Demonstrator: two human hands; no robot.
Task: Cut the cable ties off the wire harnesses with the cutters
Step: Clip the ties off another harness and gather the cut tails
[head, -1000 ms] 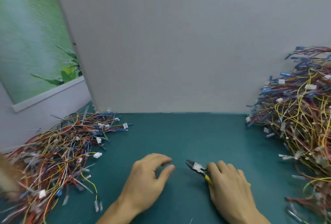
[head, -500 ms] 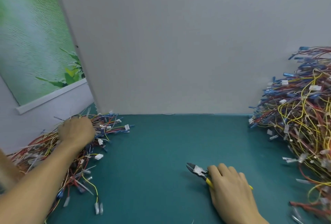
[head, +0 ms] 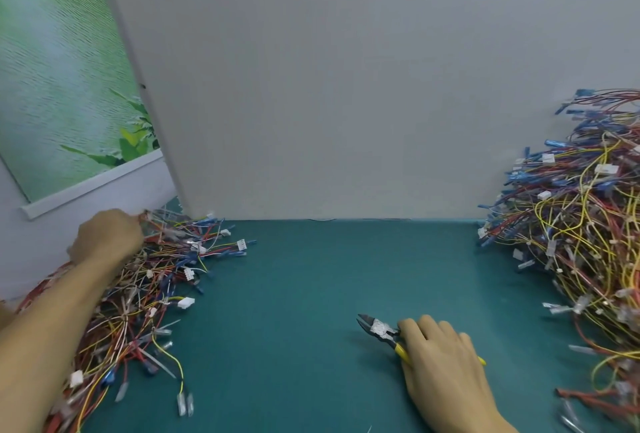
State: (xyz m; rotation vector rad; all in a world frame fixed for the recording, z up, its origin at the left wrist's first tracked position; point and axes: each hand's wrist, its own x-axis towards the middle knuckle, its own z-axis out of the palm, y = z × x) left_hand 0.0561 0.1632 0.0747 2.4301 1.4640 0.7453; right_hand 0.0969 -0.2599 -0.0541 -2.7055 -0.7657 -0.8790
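Fetching a harness; no cut in hand
Right hand (head: 440, 360) grips the cutters (head: 379, 328), low on the bench (head: 311, 311). Left hand (head: 107, 242) clutches wires in the left harness pile (head: 145, 294). The right harness pile (head: 581, 242) is large, so much probably remains.

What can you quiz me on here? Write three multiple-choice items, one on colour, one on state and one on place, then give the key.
1. What colour are the handles of the steel cutters?
A) yellow B) red C) black

2. The cutters are:
A) lying untouched B) gripped by the right hand C) gripped by the left hand

3. Where is the left hand?
A) on the cutters B) on the right hand C) in the multicoloured wire-harness pile at the left

Key: 1A, yellow shows beside the fingers. 2B, the right hand's fingers curl round the handles. 3C, the left hand reaches into the far end of that pile.
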